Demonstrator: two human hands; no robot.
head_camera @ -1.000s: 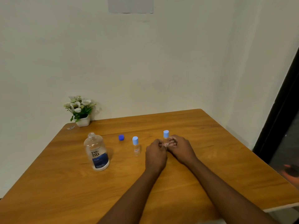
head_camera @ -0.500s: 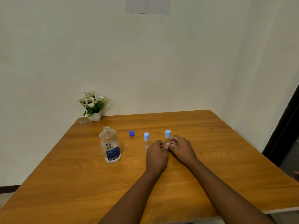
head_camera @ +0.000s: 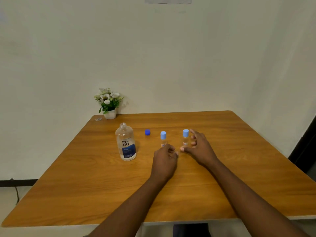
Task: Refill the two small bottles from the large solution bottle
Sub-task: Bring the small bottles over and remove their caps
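Small bottles: right one (head_camera: 185,139) upright on bench (head_camera: 239,159), capped, just left of right hand (head_camera: 199,147) | right hand open, fingers spread, nearer | left hand (head_camera: 165,157) loosely curled, empty, below left small bottle (head_camera: 163,139) | large bottle (head_camera: 126,142) uncapped, far left.

two bare forearms in view, no sleeves, nothing worn at the wrists. left hand (head_camera: 165,157) and right hand (head_camera: 199,147) ungloved, no rings or markings visible on the fingers (head_camera: 192,134).
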